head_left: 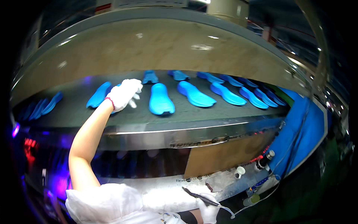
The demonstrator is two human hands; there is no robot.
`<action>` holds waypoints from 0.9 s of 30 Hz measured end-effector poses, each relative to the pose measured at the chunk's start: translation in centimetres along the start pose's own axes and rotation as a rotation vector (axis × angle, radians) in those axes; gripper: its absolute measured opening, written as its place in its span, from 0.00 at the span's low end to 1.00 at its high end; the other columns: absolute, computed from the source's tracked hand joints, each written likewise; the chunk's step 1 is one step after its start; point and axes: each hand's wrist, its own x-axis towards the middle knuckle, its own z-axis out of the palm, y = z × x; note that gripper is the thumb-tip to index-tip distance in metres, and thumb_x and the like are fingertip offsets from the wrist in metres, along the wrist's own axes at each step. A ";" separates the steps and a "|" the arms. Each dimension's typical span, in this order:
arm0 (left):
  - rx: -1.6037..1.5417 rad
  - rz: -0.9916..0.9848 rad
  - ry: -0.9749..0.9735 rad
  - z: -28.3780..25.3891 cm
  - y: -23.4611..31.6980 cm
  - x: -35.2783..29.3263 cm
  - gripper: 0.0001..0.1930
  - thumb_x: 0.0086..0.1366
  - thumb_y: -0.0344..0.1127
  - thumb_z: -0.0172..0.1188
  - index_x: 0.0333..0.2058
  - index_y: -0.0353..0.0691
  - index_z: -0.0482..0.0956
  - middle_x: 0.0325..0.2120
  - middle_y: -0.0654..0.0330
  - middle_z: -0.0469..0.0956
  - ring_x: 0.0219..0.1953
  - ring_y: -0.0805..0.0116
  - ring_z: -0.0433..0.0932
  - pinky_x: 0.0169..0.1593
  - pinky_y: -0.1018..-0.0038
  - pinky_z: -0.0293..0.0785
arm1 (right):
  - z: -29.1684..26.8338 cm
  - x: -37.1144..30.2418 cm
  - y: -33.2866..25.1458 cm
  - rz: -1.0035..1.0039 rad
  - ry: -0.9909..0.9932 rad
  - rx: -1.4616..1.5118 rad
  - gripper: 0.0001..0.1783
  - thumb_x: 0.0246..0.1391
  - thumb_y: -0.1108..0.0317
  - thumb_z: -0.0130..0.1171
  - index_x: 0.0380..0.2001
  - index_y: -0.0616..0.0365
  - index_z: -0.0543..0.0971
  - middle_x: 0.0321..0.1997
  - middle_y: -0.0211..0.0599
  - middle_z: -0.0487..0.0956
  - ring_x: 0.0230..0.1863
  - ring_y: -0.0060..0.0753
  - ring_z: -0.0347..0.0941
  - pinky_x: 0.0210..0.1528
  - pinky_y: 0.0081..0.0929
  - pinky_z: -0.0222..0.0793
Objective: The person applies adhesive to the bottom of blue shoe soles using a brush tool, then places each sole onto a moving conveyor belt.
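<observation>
My left hand [126, 95], in a white glove with a red cuff edge, reaches out over the dark conveyor belt [126, 118]. Its fingers are apart, and I see nothing held in them. Bits of a blue shoe sole show beside and below the glove; most of it is hidden. Another blue sole [98, 96] lies left of this hand, and a wider one [161, 99] to its right. Low in the view, my right hand [209, 212], also gloved, grips a black pen-shaped tool [199, 196] with a pale cord or tube at its lower end.
More blue soles [196, 94] lie in rows along the belt. A beige hood [167, 44] arches over it. Below the metal edge are a cardboard panel [223, 155], a white cup [239, 172], a dark bottle [264, 161] and a cable. Blue sheeting [298, 130] stands at the right.
</observation>
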 end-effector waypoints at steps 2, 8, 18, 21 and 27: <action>0.957 0.473 0.147 -3.1 -0.8 -4.5 0.22 0.64 0.43 0.52 0.53 0.38 0.76 0.49 0.43 0.78 0.45 0.51 0.81 0.47 0.58 0.78 | -0.3 -1.0 2.9 -0.009 0.041 -0.003 0.13 0.46 0.72 0.70 0.38 0.62 0.83 0.32 0.33 0.82 0.31 0.24 0.76 0.34 0.26 0.69; 1.044 -0.004 0.191 -3.0 -5.3 -9.2 0.13 0.64 0.41 0.53 0.37 0.37 0.79 0.37 0.47 0.80 0.40 0.45 0.80 0.44 0.54 0.76 | -2.6 -2.1 0.8 0.185 0.048 -0.040 0.21 0.58 0.62 0.62 0.53 0.57 0.75 0.51 0.44 0.77 0.51 0.42 0.71 0.55 0.41 0.64; 0.267 0.942 0.650 12.0 -9.2 -20.4 0.08 0.58 0.33 0.68 0.35 0.40 0.79 0.39 0.53 0.77 0.32 0.51 0.79 0.34 0.60 0.76 | -3.3 -2.8 -1.7 0.277 0.143 -0.218 0.19 0.68 0.61 0.44 0.52 0.63 0.75 0.46 0.46 0.80 0.41 0.36 0.77 0.37 0.32 0.74; -0.345 0.671 0.157 22.0 -12.0 -27.0 0.07 0.60 0.34 0.65 0.34 0.37 0.82 0.38 0.50 0.80 0.39 0.55 0.80 0.44 0.63 0.77 | -1.9 -2.5 -4.4 0.231 0.275 -0.065 0.19 0.67 0.62 0.44 0.52 0.62 0.76 0.47 0.45 0.80 0.40 0.37 0.79 0.36 0.31 0.75; -0.250 0.527 -0.472 29.8 -16.4 -31.0 0.15 0.58 0.38 0.67 0.24 0.32 0.75 0.56 0.43 0.70 0.58 0.45 0.70 0.61 0.60 0.68 | -3.2 -2.6 1.0 0.175 0.510 0.244 0.17 0.59 0.63 0.63 0.45 0.65 0.79 0.39 0.42 0.81 0.32 0.27 0.75 0.32 0.20 0.68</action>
